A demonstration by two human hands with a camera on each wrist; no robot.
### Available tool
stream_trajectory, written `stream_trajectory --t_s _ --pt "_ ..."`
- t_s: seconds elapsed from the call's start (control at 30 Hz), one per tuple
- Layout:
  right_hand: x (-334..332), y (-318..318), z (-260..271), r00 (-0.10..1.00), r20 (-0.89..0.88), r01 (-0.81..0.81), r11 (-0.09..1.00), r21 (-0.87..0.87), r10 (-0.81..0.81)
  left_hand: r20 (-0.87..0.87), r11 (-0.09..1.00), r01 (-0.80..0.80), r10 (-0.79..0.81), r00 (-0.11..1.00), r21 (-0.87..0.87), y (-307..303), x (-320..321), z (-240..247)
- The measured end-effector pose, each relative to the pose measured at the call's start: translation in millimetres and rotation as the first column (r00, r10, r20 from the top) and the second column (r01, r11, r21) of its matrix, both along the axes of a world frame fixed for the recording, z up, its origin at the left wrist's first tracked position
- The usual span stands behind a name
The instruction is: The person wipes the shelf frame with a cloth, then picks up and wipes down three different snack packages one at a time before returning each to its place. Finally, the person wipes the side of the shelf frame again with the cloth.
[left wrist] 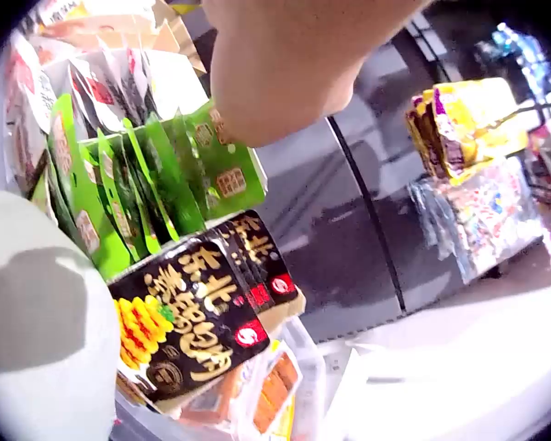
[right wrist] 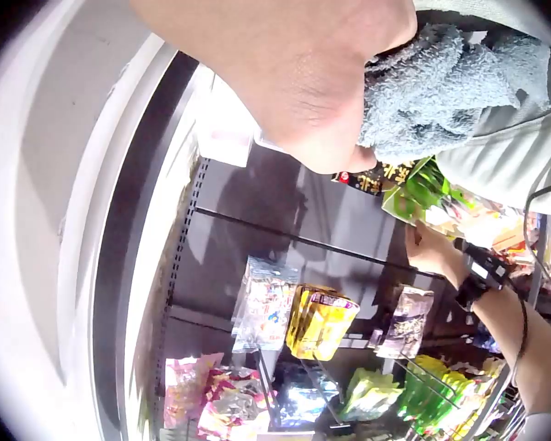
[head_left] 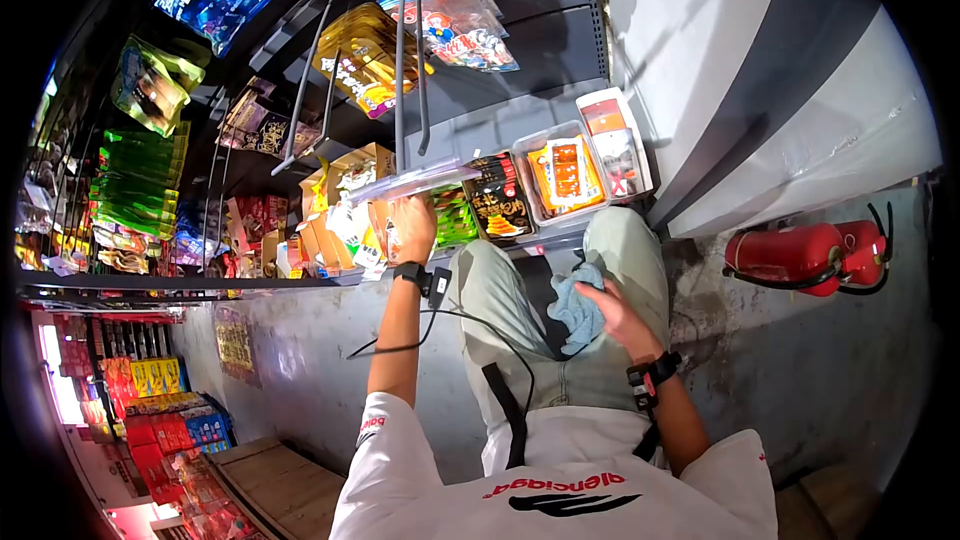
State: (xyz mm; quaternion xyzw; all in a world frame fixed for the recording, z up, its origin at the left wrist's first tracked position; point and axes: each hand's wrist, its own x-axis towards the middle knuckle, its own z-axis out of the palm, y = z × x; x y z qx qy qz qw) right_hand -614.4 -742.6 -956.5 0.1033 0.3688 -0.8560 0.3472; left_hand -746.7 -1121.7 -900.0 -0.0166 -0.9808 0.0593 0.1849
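My left hand (head_left: 412,225) reaches into the low shelf, right at a clear plastic edge (head_left: 420,178) above the packets. Its fingertips are hidden in the left wrist view, and I cannot tell what they hold. Close beside it stand upright green packets (left wrist: 129,184) and black boxes with gold lettering (left wrist: 197,312). Over my lap, my right hand (head_left: 625,323) grips a crumpled blue-grey cloth (head_left: 577,315), thumb on top. The fluffy cloth (right wrist: 450,92) shows past the hand in the right wrist view.
A clear tub (head_left: 540,210) of orange packets and a white box (head_left: 615,140) stand at the shelf's right end. Metal hooks (head_left: 402,70) jut out above, some with hanging bags (head_left: 370,60). Red fire extinguishers (head_left: 790,255) lie at right. A black cable (head_left: 490,325) trails from the left wrist.
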Motion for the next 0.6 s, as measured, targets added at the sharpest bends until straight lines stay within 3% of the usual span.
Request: stream_trajectory --t_s 0.03,0.1,0.17,0.27,0.3,0.33,0.37,0.43,0.47,0.5,0.57,0.6 --pt "4 1 -3 0.998 -0.012 0.055 0.998 0.020 -0.055 0.000 1.000 0.004 -0.004 1.000 0.001 13 0 8" --pt "8 1 -20 0.993 -0.021 0.115 0.993 0.038 -0.115 -0.073 0.972 0.098 -0.084 0.994 0.214 49 0 22" --pt "10 4 -64 0.968 -0.245 -0.042 0.999 0.022 0.046 0.027 0.881 0.180 -0.213 0.977 0.439 83 4 28" --pt "8 4 -94 0.977 -0.191 -0.097 0.995 -0.031 0.089 0.159 0.759 0.261 -0.429 0.889 0.596 128 1 29" --pt "8 9 -70 0.977 -0.193 -0.097 0.995 -0.027 0.090 0.175 0.742 0.263 -0.454 0.874 0.616 141 -3 25" --pt "8 17 -19 0.859 -0.494 -0.011 0.971 0.241 0.132 0.206 0.766 0.274 -0.464 0.861 0.582 152 -9 20" --pt "9 21 11 0.652 -0.715 0.157 0.879 0.451 0.250 0.238 0.786 0.285 -0.474 0.848 0.549 163 -16 17" --pt "7 25 8 0.657 -0.703 0.141 0.871 0.471 0.274 0.307 0.832 0.357 -0.503 0.808 0.424 175 -34 0" --pt "7 26 6 0.659 -0.692 0.121 0.867 0.484 0.295 0.422 0.887 0.304 -0.438 0.794 0.348 183 -39 -4" --pt "7 26 4 0.661 -0.689 0.120 0.864 0.489 0.298 0.422 0.885 0.304 -0.441 0.792 0.354 188 -43 -10" --pt "7 24 -3 0.710 -0.668 0.082 0.917 0.392 0.222 0.550 0.970 0.236 -0.229 0.803 0.060 197 -52 -22" --pt "8 22 -17 0.710 -0.668 0.081 0.916 0.394 0.224 0.642 0.976 0.215 -0.140 0.754 -0.041 201 -58 -24"
